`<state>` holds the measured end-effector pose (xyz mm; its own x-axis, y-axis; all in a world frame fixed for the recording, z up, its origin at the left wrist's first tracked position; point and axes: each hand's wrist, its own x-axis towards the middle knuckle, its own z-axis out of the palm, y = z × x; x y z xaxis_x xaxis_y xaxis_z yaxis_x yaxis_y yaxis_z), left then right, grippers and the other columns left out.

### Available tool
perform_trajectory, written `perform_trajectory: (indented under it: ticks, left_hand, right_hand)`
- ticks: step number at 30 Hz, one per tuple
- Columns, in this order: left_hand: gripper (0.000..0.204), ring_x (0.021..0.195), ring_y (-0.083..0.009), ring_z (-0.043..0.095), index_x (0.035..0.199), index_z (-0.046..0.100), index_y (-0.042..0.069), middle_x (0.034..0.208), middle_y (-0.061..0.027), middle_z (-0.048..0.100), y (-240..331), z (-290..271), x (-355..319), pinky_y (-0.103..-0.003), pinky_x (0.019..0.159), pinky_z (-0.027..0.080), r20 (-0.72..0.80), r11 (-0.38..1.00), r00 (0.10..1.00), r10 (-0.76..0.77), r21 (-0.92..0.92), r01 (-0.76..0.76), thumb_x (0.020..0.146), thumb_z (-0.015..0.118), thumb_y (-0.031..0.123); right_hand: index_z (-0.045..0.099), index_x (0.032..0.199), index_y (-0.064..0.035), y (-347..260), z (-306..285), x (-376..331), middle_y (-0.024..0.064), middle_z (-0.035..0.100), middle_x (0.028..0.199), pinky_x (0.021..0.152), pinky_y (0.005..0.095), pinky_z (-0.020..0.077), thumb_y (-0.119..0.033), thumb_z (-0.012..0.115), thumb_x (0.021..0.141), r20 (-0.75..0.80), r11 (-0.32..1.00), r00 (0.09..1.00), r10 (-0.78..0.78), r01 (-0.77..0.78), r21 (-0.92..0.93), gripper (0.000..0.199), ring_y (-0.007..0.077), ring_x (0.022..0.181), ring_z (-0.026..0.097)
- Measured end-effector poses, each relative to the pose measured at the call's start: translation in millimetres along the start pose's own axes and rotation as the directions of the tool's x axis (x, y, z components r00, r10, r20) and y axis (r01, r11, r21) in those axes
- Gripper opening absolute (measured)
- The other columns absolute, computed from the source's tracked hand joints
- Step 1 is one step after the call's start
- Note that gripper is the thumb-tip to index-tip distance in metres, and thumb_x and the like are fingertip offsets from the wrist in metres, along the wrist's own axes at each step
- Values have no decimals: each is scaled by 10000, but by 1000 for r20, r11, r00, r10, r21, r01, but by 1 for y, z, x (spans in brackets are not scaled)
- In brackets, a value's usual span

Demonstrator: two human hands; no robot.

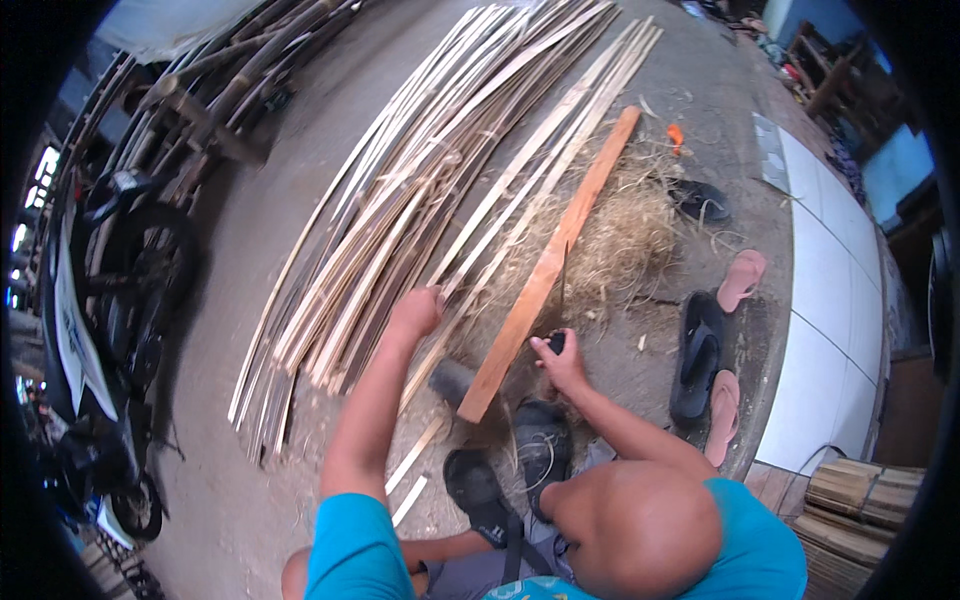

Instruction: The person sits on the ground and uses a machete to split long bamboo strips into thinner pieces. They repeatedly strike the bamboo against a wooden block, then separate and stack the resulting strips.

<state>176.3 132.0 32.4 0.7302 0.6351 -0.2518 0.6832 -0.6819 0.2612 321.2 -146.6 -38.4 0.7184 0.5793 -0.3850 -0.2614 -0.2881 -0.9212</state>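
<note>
Strip-pick step: left hand (418, 312) closing on a bamboo strip (470, 262) at the pile's (400, 200) near end, right hand (560, 362) clamped on knife (562, 300) beside plank (548, 268); next move probably needs strip pulled clear to the blade.

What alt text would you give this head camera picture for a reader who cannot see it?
A seated person reaches the left hand to a heap of long split bamboo strips on a concrete floor, while the right hand grips a knife beside an orange-brown plank. Sandals lie to the right, a motorbike to the left.
</note>
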Motion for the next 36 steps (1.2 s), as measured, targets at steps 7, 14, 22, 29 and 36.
perform_trajectory:
  ticks: [7,14,22,29,36]
  left_hand:
    - [309,1029,-444,654,1168,604,84,1121,-239,656,11,34,38,-518,916,517,-74,978,978,-194,-93,187,935,624,286]
    - [264,874,-401,662,1087,656,117,946,-208,681,49,-89,16,-466,769,497,-529,916,828,-185,-399,-50,953,680,343]
    - [353,586,-171,581,1009,732,44,714,-87,654,123,-20,64,-358,566,499,191,753,976,-106,-626,204,983,631,381]
    - [304,1028,-381,686,1034,720,11,1097,-227,710,218,39,41,-473,905,539,85,711,931,-355,-622,328,946,609,280]
    - [262,1038,-411,676,1081,697,3,1089,-244,702,227,65,81,-492,911,541,-38,727,958,-283,-661,188,957,551,182]
  right_hand:
    - [488,1059,-32,-10,25,73,68,578,932,727,355,508,-248,819,845,-120,987,989,90,-72,145,450,167,848,570]
    - [523,1080,-45,-3,-5,58,108,607,924,772,396,519,-228,774,860,-102,980,989,-107,88,-180,381,238,881,634]
    - [579,1263,-92,-73,-66,-71,149,683,1018,821,424,537,-263,746,854,810,719,583,-64,590,-368,473,318,898,696]
    - [509,1285,-15,-29,-96,-93,131,659,980,671,326,568,-177,582,1002,790,790,325,520,-534,-300,334,215,781,677]
    - [499,1290,17,-75,-83,-50,103,674,913,610,319,554,-229,566,1019,645,922,660,384,-239,-305,372,169,785,660]
